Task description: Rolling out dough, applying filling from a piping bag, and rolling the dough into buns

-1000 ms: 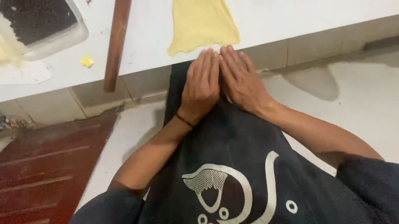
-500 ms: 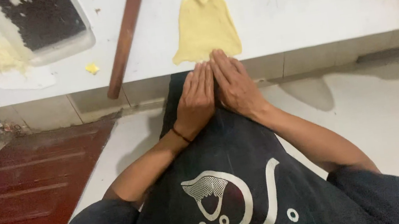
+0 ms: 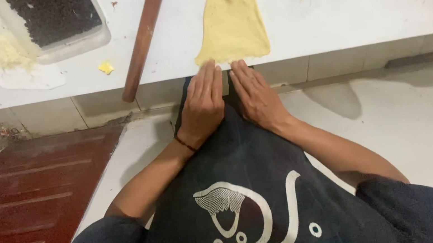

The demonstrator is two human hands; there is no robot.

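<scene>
Left hand (image 3: 202, 106) and right hand (image 3: 256, 97) lie flat, fingers released, fingertips at near edge of flat pale-yellow dough sheet (image 3: 232, 26) on white tabletop (image 3: 324, 5); brown wooden rolling pin (image 3: 143, 36) left of it

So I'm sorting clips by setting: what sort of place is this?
Probably a kitchen or small bakery workspace: a flattened sheet of yellow dough lies on a white counter beside a wooden rolling pin and a tray of dark filling.
</scene>
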